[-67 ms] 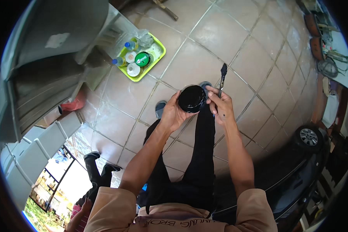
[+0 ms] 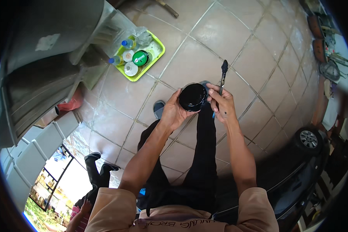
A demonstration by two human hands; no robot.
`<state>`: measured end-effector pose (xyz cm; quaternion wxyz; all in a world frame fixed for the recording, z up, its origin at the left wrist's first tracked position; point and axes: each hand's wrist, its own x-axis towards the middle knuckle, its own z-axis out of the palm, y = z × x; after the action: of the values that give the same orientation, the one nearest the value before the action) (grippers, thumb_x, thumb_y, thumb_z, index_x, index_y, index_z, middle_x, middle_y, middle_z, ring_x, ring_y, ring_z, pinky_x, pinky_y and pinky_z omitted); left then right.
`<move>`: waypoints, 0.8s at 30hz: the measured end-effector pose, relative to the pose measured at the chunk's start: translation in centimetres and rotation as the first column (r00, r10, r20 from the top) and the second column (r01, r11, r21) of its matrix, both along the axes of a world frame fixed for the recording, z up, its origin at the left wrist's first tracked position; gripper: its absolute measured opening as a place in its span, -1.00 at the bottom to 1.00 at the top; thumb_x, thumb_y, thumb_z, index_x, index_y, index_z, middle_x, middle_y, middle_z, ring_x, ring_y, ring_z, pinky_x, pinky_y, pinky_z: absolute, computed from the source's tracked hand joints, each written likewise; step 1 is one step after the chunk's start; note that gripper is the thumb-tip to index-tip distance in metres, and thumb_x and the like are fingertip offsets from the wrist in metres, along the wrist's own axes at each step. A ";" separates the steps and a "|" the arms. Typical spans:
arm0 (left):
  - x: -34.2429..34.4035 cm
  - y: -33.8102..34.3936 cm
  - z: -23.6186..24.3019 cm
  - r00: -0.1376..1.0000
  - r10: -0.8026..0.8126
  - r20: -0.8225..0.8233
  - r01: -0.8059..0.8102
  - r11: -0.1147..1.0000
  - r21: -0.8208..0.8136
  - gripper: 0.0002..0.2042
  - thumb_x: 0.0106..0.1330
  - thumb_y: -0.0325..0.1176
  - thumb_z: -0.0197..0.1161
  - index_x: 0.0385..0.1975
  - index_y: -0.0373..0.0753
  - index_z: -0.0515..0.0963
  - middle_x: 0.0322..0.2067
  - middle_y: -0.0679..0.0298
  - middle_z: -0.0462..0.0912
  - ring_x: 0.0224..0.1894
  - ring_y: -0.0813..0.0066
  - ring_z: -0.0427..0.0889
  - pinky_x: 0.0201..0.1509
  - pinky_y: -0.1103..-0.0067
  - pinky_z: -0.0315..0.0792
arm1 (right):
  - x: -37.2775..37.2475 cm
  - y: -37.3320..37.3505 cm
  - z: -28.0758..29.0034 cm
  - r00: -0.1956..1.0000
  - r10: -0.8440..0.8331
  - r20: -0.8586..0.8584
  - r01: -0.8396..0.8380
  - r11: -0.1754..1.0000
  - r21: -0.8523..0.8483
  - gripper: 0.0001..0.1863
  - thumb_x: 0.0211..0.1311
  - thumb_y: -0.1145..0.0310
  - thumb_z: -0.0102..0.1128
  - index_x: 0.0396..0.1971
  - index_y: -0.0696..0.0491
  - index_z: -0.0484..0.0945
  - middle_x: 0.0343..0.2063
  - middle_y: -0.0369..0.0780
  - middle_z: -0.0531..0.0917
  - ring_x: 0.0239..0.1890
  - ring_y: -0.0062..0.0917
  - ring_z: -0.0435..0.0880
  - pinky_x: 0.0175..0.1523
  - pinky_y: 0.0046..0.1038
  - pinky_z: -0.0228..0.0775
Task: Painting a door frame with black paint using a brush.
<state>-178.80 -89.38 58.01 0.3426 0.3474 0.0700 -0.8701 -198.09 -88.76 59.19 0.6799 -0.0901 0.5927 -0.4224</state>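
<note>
My left hand point(image 2: 173, 115) is wrapped around a round tub point(image 2: 192, 97) filled with glossy black liquid that looks like paint. Its fingers and thumb grip the side, and the open top faces up. Between the fingers of my right hand point(image 2: 223, 105) is a slim paintbrush point(image 2: 223, 74), its dark, coated bristles pointing up and away from me. The right fingertips are close to the tub's right side; whether they touch it I cannot tell. Both hands are in front of me, above my legs and feet.
A yellow-green tray point(image 2: 161, 49) with bottles, jars and a plastic bag sits on the tiled floor point(image 2: 205, 154). Large grey furniture point(image 2: 62, 69) stands left. A black car point(image 2: 286, 170) is at right, with pots point(image 2: 318, 48) beyond. Another person point(image 2: 94, 176) is at lower left.
The view has shifted very slightly. Both hands keep their hold on the tub and the paintbrush, almost in the same place.
</note>
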 end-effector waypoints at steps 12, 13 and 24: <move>-4.8 -7.0 -32.0 0.983 0.159 0.096 -0.168 0.981 0.096 -0.50 0.55 -0.06 -0.29 0.15 -0.37 0.36 0.02 0.04 0.59 -0.04 0.24 0.68 0.05 0.29 0.63 | -4.5 -10.5 -31.6 0.966 0.257 0.007 -0.257 0.966 -0.038 -0.77 0.29 0.45 0.25 -0.09 0.19 0.64 -0.52 -0.30 0.58 -0.77 -0.83 0.26 -0.69 -0.75 -0.02; -5.1 -7.2 -33.7 0.982 0.164 0.096 -0.172 0.982 0.081 -0.50 0.55 -0.06 -0.29 0.15 -0.37 0.36 0.02 0.04 0.59 -0.04 0.24 0.68 0.05 0.29 0.63 | -4.5 -10.7 -33.3 0.966 0.260 0.007 -0.260 0.965 -0.031 -0.76 0.29 0.45 0.25 -0.09 0.19 0.64 -0.52 -0.30 0.57 -0.77 -0.83 0.25 -0.69 -0.74 -0.02; -7.5 -9.3 -42.4 0.886 0.143 0.441 -0.267 0.935 0.234 -0.62 0.51 -0.03 -0.06 0.09 -0.18 0.41 -0.04 0.11 0.57 -0.03 0.19 0.63 0.09 0.24 0.59 | -5.2 -12.6 -45.2 0.957 0.289 -0.029 -0.291 0.954 -0.075 -0.78 0.30 0.41 0.24 -0.10 0.14 0.64 -0.54 -0.32 0.58 -0.75 -0.83 0.28 -0.70 -0.75 0.02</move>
<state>-186.29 -98.66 15.59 0.3860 0.5619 0.1580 -0.7143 -203.28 -101.33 13.98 0.7252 -0.2062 0.5621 -0.3400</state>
